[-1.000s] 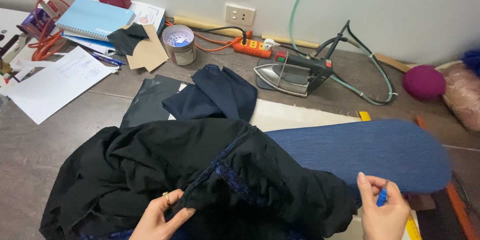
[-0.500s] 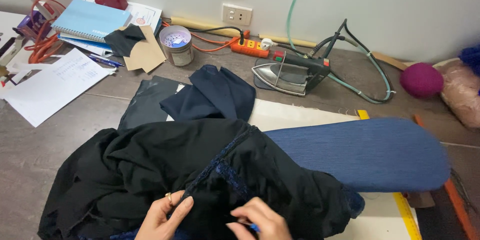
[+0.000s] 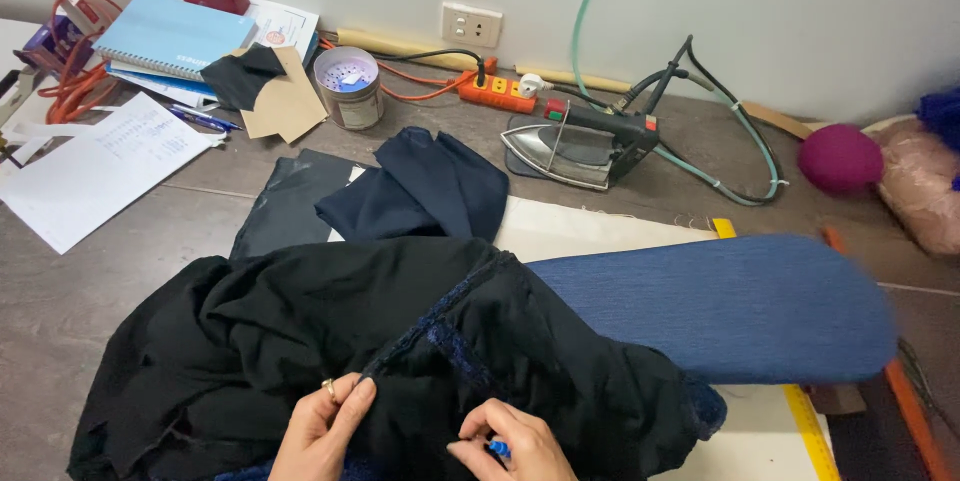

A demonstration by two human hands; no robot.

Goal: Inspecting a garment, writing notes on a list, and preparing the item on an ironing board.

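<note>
A person's left hand [image 3: 322, 428], a ring on one finger, pinches a seam edge of a black garment [image 3: 300, 341] between thumb and fingers at the bottom of the frame. The right hand [image 3: 515, 444], just beside it, is closed around a small blue tool [image 3: 497, 449] and rests on the same cloth. The garment lies heaped over the near end of a blue padded pressing board [image 3: 740, 306] on the grey counter [image 3: 120, 261]. Behind it sits a folded navy fabric piece [image 3: 425, 186]. Farther back, an iron [image 3: 580, 146] rests near an orange power strip [image 3: 495, 93], with a small tin [image 3: 347, 86] beside it. Papers [image 3: 95, 161] and a light blue notebook [image 3: 170, 36] lie at the left; a magenta yarn ball [image 3: 840, 159] sits at the right.
</note>
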